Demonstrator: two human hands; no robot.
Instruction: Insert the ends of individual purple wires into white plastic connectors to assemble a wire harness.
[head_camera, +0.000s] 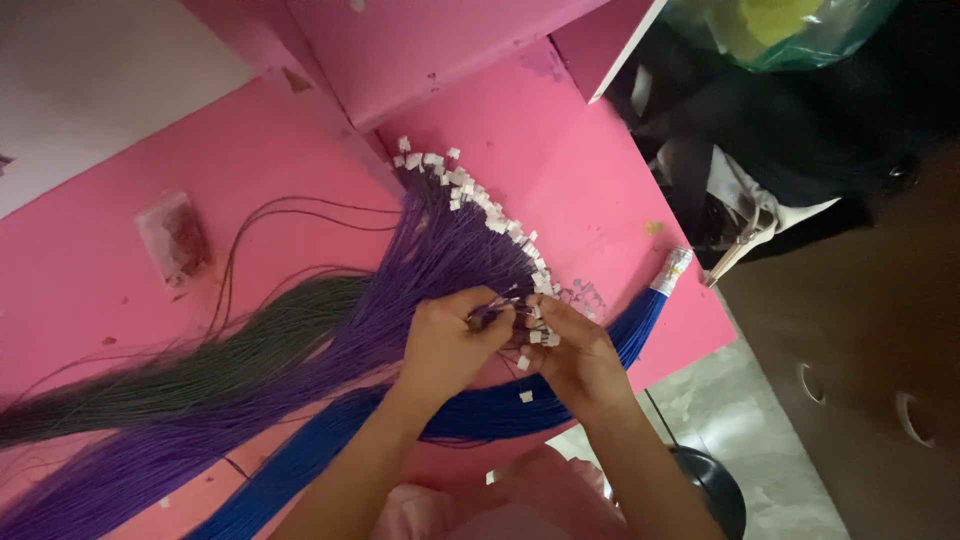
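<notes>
Bare pink tabletop (610, 190) lies open to the right of the purple wire bundle (400, 290), up to the table's edge. Left of the hands, purple, green (200, 365) and blue (330, 440) bundles cover the surface. A raised pink panel (420, 50) blocks the far side. A small packet (175, 238) lies on the otherwise free upper-left area.

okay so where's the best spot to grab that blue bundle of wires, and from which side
Probably best to take the blue wire bundle near its wrapped pale end at the table edge, where the strands are bound tight. Come from above, grip closing across the strands; farther back it runs under the left hand and right hand, beside the purple wires.
</notes>
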